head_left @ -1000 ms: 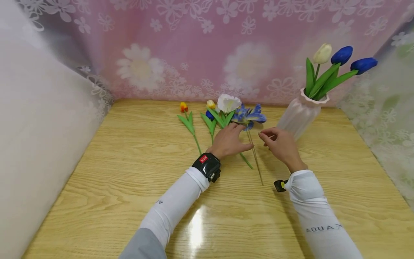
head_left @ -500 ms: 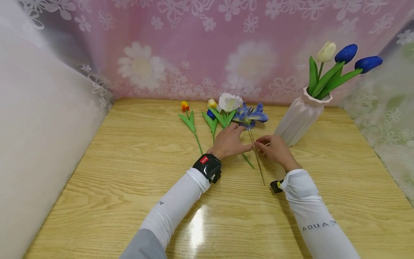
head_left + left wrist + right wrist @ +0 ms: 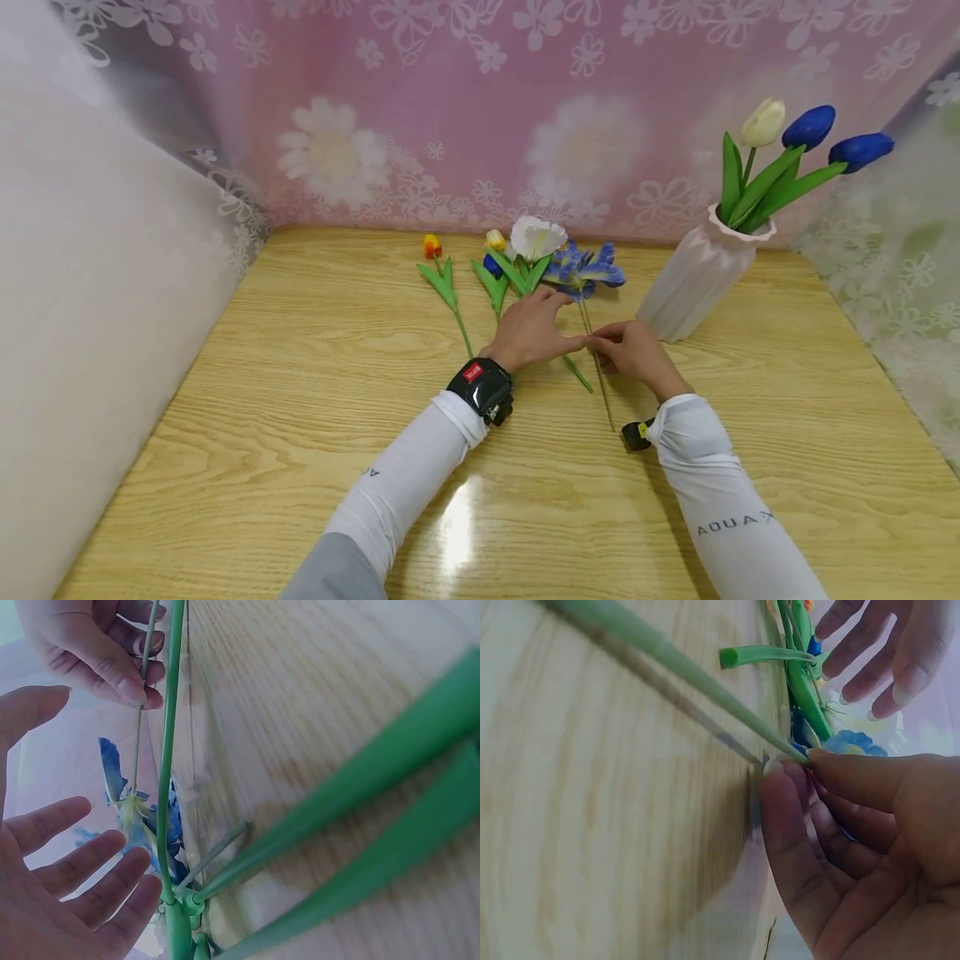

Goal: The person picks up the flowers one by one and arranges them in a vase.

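Note:
My right hand [image 3: 633,358] pinches the thin stem [image 3: 727,701] of a blue artificial flower [image 3: 585,271] between thumb and fingertips. The bloom lies toward the back of the table, its stem pointing toward me. Left of it, my left hand [image 3: 528,329] is spread over the other stems, thumb tip close to the right fingertips. In the left wrist view the left fingers [image 3: 97,874] are loose and apart beside a green stem [image 3: 169,750]. A white flower [image 3: 537,238], a yellow-and-white tulip [image 3: 495,240] and a blue bud [image 3: 492,266] lie just beyond the left hand.
A tilted-looking pale pink vase [image 3: 693,279] stands at the right, holding a white tulip [image 3: 762,122] and two blue tulips [image 3: 810,127]. An orange tulip [image 3: 432,246] lies at the left of the group. A pink floral curtain [image 3: 450,125] closes off the wooden table's [image 3: 300,400] back edge.
My right hand has come left and slightly toward me from beside the vase, and its fingertips now pinch the blue flower's stem. The left hand stays in nearly the same place.

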`<state>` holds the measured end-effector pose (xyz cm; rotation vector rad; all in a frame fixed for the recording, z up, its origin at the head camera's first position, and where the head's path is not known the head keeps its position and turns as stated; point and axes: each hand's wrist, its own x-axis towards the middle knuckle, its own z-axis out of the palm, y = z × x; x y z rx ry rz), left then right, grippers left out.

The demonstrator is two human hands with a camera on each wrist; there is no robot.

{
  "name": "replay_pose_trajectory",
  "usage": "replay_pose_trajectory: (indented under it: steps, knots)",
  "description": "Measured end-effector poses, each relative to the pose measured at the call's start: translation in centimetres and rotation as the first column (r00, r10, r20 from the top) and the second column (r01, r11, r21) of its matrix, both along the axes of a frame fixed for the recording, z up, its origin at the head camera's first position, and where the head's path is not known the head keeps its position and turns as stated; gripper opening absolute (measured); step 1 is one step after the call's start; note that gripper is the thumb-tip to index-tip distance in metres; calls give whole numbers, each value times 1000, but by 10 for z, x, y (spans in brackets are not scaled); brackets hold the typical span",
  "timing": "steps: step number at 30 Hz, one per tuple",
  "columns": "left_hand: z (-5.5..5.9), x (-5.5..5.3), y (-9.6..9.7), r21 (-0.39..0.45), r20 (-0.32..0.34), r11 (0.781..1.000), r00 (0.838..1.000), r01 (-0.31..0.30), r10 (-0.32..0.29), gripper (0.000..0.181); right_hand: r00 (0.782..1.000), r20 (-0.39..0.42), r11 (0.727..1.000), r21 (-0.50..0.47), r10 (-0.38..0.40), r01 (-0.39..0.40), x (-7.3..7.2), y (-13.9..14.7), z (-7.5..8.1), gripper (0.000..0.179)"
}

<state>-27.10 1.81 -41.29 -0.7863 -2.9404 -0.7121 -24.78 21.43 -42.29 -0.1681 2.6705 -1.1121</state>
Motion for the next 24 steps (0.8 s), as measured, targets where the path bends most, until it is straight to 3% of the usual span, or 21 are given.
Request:
replay_pose_trajectory:
  steps: [8, 24]
  knots:
    - [0, 2, -1, 5, 9, 1000, 1000, 2, -2, 66, 998, -44, 999, 24, -35, 36, 5, -1, 3, 36]
    - [3, 3, -2, 30, 21, 1000, 1000, -1, 0, 67, 992, -70, 987, -129, -109, 99, 14, 2, 11, 33]
